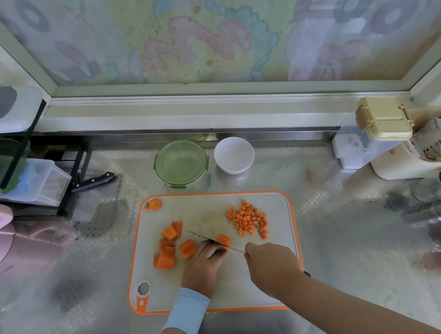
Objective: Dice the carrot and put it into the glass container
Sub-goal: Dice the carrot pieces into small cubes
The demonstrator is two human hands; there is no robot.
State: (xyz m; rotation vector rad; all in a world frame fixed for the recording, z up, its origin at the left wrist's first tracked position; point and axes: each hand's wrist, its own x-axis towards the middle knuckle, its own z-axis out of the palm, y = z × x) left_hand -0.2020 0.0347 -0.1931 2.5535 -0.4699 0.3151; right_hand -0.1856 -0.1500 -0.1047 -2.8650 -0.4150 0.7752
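The left hand (205, 264) pins a carrot piece (224, 240) with curled fingers, kept safe from the knife (237, 249) that the right hand (275, 267) grips closed. Cubes (247, 218) lie near the board's (277, 242) far right corner, away from the cutting.

The left grip (205, 264) holds a carrot piece (224, 240) on the orange-rimmed cutting board (213, 211); the right grip (273, 266) holds a knife (202, 237) against it. Diced carrot (247, 218) lies nearby.

carrot chunks (168, 245) left on board (277, 242) | dice (247, 218) right | glass container (178, 144) behind board | bowl (235, 166) to its right
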